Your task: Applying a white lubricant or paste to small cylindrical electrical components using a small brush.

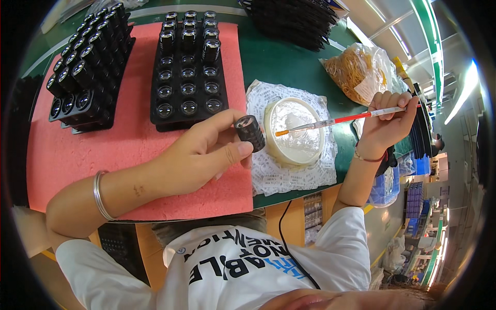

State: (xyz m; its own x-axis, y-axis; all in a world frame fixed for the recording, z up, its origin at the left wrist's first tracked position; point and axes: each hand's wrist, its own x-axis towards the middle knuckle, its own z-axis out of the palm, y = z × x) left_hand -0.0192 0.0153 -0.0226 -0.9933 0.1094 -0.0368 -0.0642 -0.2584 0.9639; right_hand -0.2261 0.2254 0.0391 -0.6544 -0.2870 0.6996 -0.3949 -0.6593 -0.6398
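Note:
My left hand (209,144) pinches a short black lens barrel (249,133) between thumb and fingers, tilted, with its glass end turned up. It hovers at the right edge of the pink foam mat (129,160), beside a round, pale shallow dish (290,161). In my right hand (385,124) is a thin paintbrush (338,121) with a red and clear handle. The orange bristle tip points left, over the dish's shiny surface; whether they touch I cannot tell. Under the dish lies a crumpled printed paper sheet (271,181).
On the mat stand a black tray (191,122) of lens pieces, taller barrels in its far rows, and another black tray stack (106,118) full of barrels. Beyond are stacked black trays (292,23) and a bag of yellowish bands (356,72) on the green table (268,59).

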